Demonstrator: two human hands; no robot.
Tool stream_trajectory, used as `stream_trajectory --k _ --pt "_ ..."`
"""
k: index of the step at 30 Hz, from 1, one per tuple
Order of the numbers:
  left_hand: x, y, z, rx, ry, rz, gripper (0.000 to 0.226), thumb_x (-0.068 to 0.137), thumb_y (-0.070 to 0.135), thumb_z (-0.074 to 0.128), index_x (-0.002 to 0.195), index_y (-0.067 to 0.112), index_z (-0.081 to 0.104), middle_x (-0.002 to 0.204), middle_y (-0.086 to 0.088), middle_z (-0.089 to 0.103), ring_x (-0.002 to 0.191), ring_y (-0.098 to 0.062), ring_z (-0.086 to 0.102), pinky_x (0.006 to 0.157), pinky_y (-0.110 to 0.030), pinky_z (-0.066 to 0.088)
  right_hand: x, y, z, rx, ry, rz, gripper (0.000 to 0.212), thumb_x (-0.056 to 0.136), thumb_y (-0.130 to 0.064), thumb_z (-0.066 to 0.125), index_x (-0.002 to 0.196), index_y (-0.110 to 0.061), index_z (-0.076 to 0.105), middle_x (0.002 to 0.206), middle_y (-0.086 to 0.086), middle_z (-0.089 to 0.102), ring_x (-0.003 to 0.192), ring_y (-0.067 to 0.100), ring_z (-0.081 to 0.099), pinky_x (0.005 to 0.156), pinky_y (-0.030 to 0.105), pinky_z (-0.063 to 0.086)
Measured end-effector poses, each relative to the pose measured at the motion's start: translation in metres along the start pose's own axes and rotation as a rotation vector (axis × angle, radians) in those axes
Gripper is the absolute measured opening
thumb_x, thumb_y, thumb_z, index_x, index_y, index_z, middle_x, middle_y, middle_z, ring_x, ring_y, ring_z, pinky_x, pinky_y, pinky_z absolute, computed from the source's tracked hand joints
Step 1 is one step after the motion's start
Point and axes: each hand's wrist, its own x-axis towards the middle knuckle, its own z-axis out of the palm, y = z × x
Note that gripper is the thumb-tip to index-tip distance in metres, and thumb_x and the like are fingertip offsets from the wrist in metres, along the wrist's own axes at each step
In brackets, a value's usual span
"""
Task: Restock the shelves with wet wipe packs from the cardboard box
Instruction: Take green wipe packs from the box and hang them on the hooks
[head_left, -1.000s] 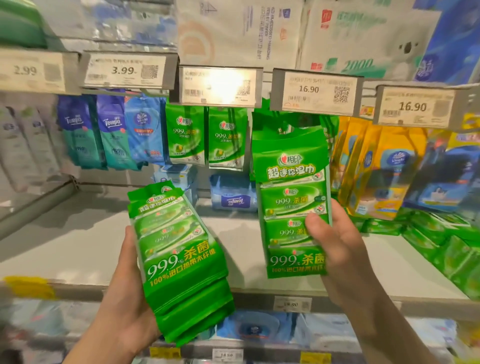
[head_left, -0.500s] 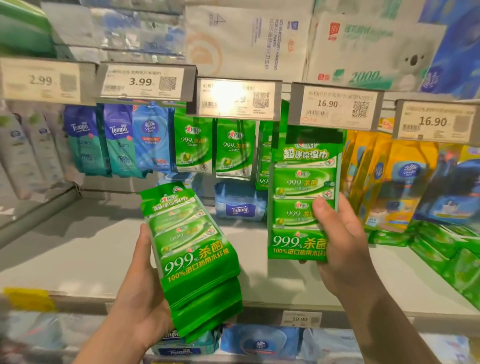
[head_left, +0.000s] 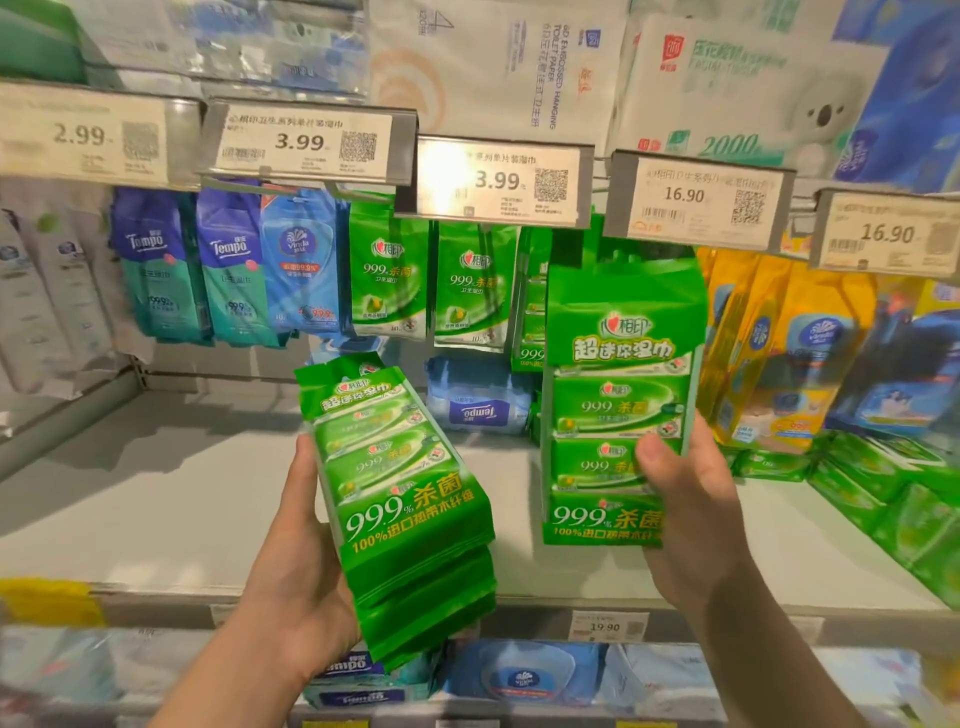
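The right hand (head_left: 691, 499) grips one green wipe pack (head_left: 621, 410) upright under the 16.90 price tag (head_left: 698, 200). The left hand (head_left: 291, 561) clasps a stack of spare packs (head_left: 400, 499) above the shelf's (head_left: 156, 499) front edge. To hang it well, I'd line the pack's top hole with the hook, hidden behind the tag, then slide it back level.

Bright overhead light — glare on price tag (head_left: 498, 179), blurred edges

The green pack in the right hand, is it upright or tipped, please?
Upright: the green pack stands vertical, its print level, gripped by the right hand.
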Motion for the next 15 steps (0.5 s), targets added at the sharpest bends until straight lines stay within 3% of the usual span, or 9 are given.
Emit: stream_trajectory --k 2,4,6,8,10,13,15 --pt "0.001 0.0 -0.001 0.008 0.003 0.0 0.081 0.075 0.086 0.056 0.116 0.02 0.079 0.128 -0.021 0.069 0.115 -0.043 0.068 0.108 -0.058 0.042 0.0 -0.001 0.001 0.029 -0.003 -0.034 0.036 0.078 -0.02 0.06 0.094 -0.048 0.077 0.103 -0.002 0.078 0.097 0.022 0.075 0.078 0.043 0.063" --pt "0.002 0.0 -0.003 0.008 0.009 -0.009 0.081 0.075 0.086 0.057 0.117 0.021 0.079 0.13 -0.02 0.069 0.117 -0.042 0.067 0.108 -0.058 0.042 0.004 -0.003 0.002 0.069 0.016 -0.048 0.033 0.079 -0.025 0.069 0.108 -0.039 0.073 0.109 0.0 0.078 0.101 0.025 0.075 0.079 0.043 0.063" --pt "0.002 -0.001 -0.004 0.01 0.015 -0.021 0.081 0.075 0.087 0.057 0.117 0.021 0.079 0.131 -0.02 0.068 0.118 -0.042 0.066 0.109 -0.059 0.041 0.007 -0.006 0.006 0.085 0.038 -0.053 0.056 0.073 -0.039 0.085 0.123 -0.03 0.063 0.116 0.003 0.076 0.107 0.027 0.073 0.084 0.045 0.062" --pt "0.003 -0.001 -0.006 0.018 0.012 -0.042 0.083 0.074 0.088 0.057 0.117 0.019 0.079 0.131 -0.021 0.068 0.12 -0.043 0.064 0.112 -0.062 0.039 0.009 -0.008 0.009 0.058 0.042 -0.041 0.054 0.079 -0.038 0.078 0.128 -0.026 0.059 0.12 0.005 0.075 0.111 0.03 0.072 0.085 0.046 0.062" --pt "0.002 -0.001 -0.007 0.024 0.013 -0.051 0.084 0.074 0.088 0.057 0.117 0.019 0.079 0.132 -0.021 0.068 0.121 -0.043 0.064 0.113 -0.063 0.038 0.009 -0.009 0.012 0.046 0.035 -0.029 0.042 0.087 -0.031 0.063 0.127 -0.023 0.06 0.118 0.008 0.075 0.105 0.03 0.073 0.072 0.038 0.064" --pt "0.002 -0.002 -0.007 0.028 0.02 -0.042 0.084 0.074 0.088 0.055 0.114 0.019 0.08 0.13 -0.021 0.069 0.118 -0.043 0.066 0.109 -0.06 0.041 0.006 -0.01 0.016 0.021 0.055 -0.009 0.033 0.092 -0.03 0.067 0.123 -0.02 0.062 0.104 0.008 0.076 0.081 0.025 0.073 0.045 0.028 0.053" --pt "0.0 -0.002 -0.007 0.029 0.024 -0.041 0.084 0.074 0.089 0.054 0.112 0.018 0.081 0.129 -0.021 0.069 0.117 -0.044 0.066 0.109 -0.06 0.042 0.004 -0.008 0.015 0.012 0.081 -0.015 0.028 0.093 -0.031 0.065 0.119 -0.022 0.063 0.098 0.005 0.075 0.074 0.022 0.073 0.042 0.027 0.05"
